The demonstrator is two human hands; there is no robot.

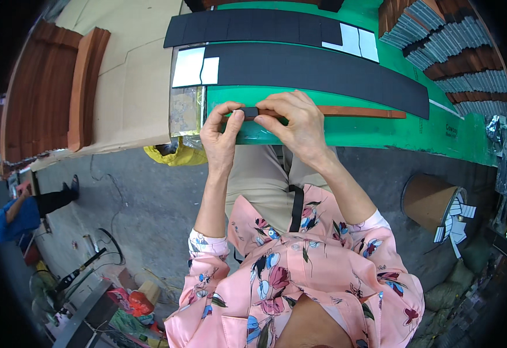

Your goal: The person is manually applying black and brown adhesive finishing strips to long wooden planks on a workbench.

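Note:
My left hand (221, 130) and my right hand (297, 124) meet at the front edge of a green table (381, 130). Between their fingertips is a small black square pad (249, 112), pressed at the left end of a long thin brown strip (358, 111) that runs to the right along the table. My left thumb and forefinger pinch the pad's left side; my right fingers hold the pad and the strip's end. Behind the hands lie two long black sheets (323, 69) (253, 28) with white backing showing where squares are gone.
Stacks of brown strips (88, 87) rest on cardboard at the left. More brown and grey stacked pieces (456, 52) fill the back right. A round cardboard drum (430, 200) with white paper scraps stands on the floor at the right. Another person (27, 211) crouches at the far left.

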